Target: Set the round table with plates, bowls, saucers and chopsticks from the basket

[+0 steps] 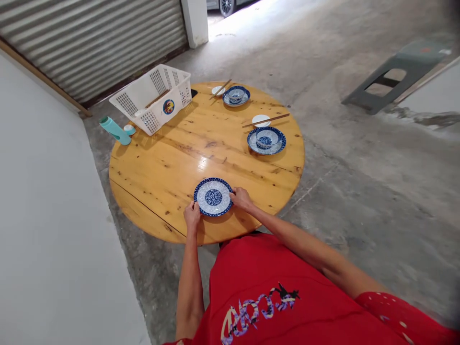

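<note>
Head view: both hands hold the plate [213, 197], left hand [191, 215] gripping one side of the rim, right hand [241, 198] the other, down by the near edge of the round table [161, 187]; resting or just lifted, I can't tell. Off to the right, two places look finished: a nearer blue plate [266, 151] with glass bowl [268, 139], white dish [261, 120] and chopsticks [278, 119], and a farther blue plate [245, 99] laid alike. This third one looks barely started: plate only, no bowl, dish or chopsticks with it.
</note>
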The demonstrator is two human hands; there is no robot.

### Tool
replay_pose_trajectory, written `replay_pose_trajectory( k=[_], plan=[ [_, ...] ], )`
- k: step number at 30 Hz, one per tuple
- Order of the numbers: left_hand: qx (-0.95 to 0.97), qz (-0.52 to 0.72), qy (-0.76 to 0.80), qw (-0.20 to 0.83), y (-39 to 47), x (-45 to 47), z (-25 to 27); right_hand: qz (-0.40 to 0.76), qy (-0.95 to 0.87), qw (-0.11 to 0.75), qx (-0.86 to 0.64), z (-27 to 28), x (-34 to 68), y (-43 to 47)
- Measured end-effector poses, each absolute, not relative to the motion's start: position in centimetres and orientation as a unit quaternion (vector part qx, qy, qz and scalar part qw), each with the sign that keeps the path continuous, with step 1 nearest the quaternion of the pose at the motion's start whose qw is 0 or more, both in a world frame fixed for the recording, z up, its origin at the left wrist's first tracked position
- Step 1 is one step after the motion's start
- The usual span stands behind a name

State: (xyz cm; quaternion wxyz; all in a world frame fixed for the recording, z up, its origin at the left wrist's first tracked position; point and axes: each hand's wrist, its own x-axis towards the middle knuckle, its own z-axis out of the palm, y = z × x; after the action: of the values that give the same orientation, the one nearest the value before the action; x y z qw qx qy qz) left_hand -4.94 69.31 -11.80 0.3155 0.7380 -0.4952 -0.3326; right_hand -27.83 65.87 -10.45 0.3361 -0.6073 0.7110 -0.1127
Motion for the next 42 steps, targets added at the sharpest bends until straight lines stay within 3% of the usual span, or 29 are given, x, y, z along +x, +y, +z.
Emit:
replay_pose_trajectory(
  k=[13,21,30,36,42],
  plan=[
    [0.727,-0.37,-0.473,0.333,69.4,-5.1,-12.0,-0.156,0.711,0.363,-0.582,-11.0,-28.2,66.3],
    [0.709,-0.456,-0.383,0.377,71.5,-4.7,-11.8,-0.218,0.693,0.467,-0.504,-11.0,-29.6,67.2],
    [0.731,-0.4,-0.273,0.481,73.9,-3.0,-11.5,-0.373,0.733,0.484,-0.297,-10.5,-37.4,76.0],
    [0.733,-0.382,-0.258,0.5,74.7,-3.8,-12.0,-0.384,0.779,0.452,-0.202,-11.4,-40.7,83.1],
    [0.776,-0.331,-0.296,0.448,78.9,-5.2,-11.0,-0.366,0.746,0.514,-0.215,-11.9,-41.0,83.0]
  ],
)
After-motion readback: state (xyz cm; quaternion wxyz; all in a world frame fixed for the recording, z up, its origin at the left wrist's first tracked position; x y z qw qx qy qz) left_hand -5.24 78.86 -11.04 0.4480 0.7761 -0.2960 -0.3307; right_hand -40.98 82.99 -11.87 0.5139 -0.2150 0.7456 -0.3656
